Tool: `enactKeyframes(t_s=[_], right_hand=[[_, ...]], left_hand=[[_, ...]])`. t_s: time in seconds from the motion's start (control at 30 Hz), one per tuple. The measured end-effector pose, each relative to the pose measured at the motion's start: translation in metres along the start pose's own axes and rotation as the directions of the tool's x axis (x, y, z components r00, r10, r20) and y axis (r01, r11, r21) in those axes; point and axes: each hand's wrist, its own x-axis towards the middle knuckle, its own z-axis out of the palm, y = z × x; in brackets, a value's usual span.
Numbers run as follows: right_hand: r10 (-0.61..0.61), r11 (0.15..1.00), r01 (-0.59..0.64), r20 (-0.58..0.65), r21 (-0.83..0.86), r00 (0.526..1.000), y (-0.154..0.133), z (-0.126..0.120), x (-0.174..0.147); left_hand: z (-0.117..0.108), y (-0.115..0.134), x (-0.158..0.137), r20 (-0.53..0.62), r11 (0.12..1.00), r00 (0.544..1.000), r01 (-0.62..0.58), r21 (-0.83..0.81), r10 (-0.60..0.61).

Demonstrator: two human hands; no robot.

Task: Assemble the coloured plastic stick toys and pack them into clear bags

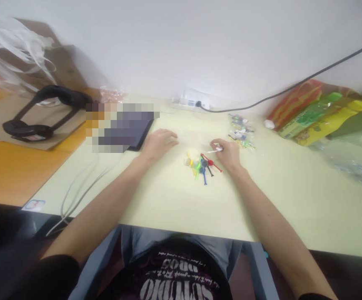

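My right hand [229,155] is closed on a small white plastic stick piece [214,151] whose thin end points left. My left hand [159,143] rests over the table with its fingers apart and nothing in them. Between and just below the hands lies a cluster of small coloured plastic pieces with thin arms: a yellow piece [189,162], a green piece [198,167], a blue piece [203,171] and a red piece [211,162] among them. Beyond my right hand, several more small pieces in clear wrappers [242,132] lie in a row.
A tablet [137,129], partly pixelated, lies left of my left hand. White cables [84,193] cross the table's left side. A power strip [190,102] with a black cord sits at the wall. Bottle-shaped packs [312,116] and clear plastic [350,166] are at right; a black frame [48,110] is at left.
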Motion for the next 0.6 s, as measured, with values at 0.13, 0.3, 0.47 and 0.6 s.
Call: enactKeyframes(t_s=[0.13,0.3,0.47,0.6], right_hand=[[-0.059,0.998,0.059,-0.005,0.018,0.998,-0.008,0.001,-0.002],[-0.182,0.983,0.181,-0.041,-0.022,0.982,-0.022,0.003,-0.005],[-0.378,0.924,0.373,-0.056,-0.083,0.924,-0.049,0.002,-0.012],[-0.429,0.896,0.426,0.003,-0.127,0.903,-0.067,0.002,-0.016]], left_hand=[[-0.002,0.007,0.000,0.048,0.997,0.997,-0.057,0.060,0.054],[-0.002,0.022,-0.002,0.061,0.977,0.987,-0.155,0.150,0.147],[0.003,0.026,-0.003,0.115,0.957,0.969,-0.235,0.171,0.217],[0.006,0.025,-0.002,0.081,0.950,0.962,-0.269,0.157,0.259]])
